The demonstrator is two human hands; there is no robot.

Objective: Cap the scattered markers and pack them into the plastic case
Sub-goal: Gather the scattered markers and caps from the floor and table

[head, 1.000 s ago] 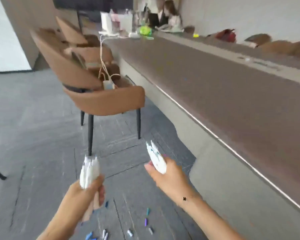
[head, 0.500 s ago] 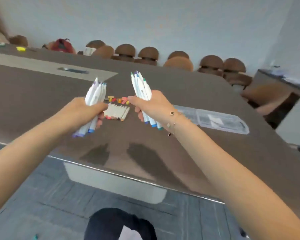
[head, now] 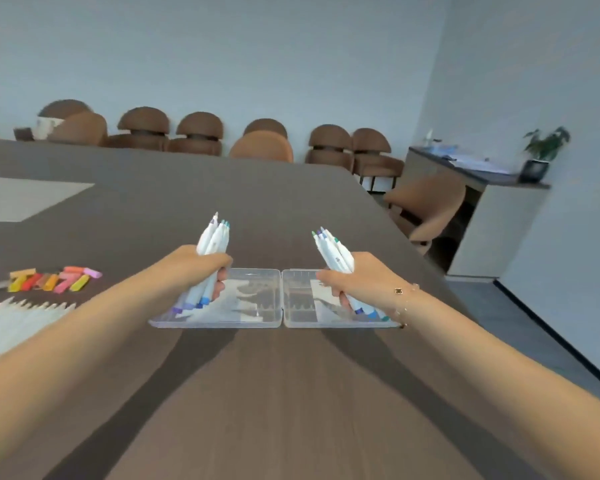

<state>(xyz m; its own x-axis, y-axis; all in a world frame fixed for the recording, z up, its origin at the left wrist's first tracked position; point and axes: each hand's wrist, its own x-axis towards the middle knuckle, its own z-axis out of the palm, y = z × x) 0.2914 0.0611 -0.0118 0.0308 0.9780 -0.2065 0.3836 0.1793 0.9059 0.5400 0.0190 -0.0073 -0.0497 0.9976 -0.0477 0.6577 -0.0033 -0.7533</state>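
Both fists now over open plastic case point(head: 253, 320) vs 0.5s ago. Left hand point(head: 196, 268) grips marker bundle point(head: 212, 242); right hand point(head: 361, 277) grips 2nd bundle point(head: 333, 252). Loose caps point(head: 54, 280) far left.

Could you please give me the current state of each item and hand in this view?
Plastic case: open, lying flat on the table, both halves facing up.
Left hand: grips a bundle of markers over the left half.
Right hand: grips another bundle over the right half.
Held markers: uncapped at the upper tips.
Loose caps: grouped on the table, off the markers.
Row of white markers: lying uncapped beside the caps.
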